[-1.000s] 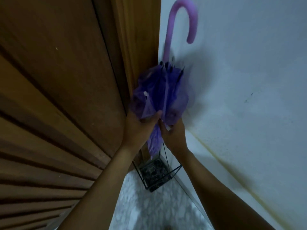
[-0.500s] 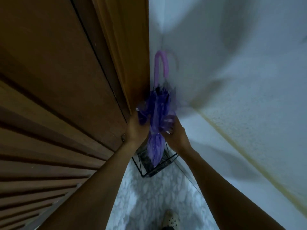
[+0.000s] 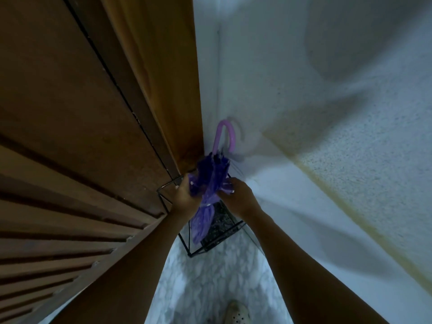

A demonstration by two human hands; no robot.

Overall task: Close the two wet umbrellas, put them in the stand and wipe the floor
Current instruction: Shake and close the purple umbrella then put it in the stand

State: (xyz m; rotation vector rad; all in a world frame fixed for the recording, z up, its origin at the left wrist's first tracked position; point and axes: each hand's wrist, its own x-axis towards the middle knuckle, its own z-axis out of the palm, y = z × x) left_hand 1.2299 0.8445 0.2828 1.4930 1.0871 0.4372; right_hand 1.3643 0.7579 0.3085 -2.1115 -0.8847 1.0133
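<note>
A closed purple umbrella (image 3: 211, 181) stands upright with its lilac crook handle (image 3: 225, 134) on top. Its folded lower end reaches down inside a black wire stand (image 3: 217, 242) in the corner between the wooden door and the white wall. My left hand (image 3: 184, 195) grips the bunched canopy from the left. On the right side of the canopy, my right hand (image 3: 238, 197) holds it too. Only this one umbrella is in view.
A brown wooden door (image 3: 77, 127) with slats fills the left side. A white wall (image 3: 327, 136) with a yellowish band runs along the right. The floor (image 3: 210, 281) is pale marble pattern, and a light perforated shoe (image 3: 236, 312) shows at the bottom edge.
Both hands have lowered the umbrella steadily; its tip, which hung above the stand a second ago, now sits inside the wire frame, and the handle has dropped toward the corner.
</note>
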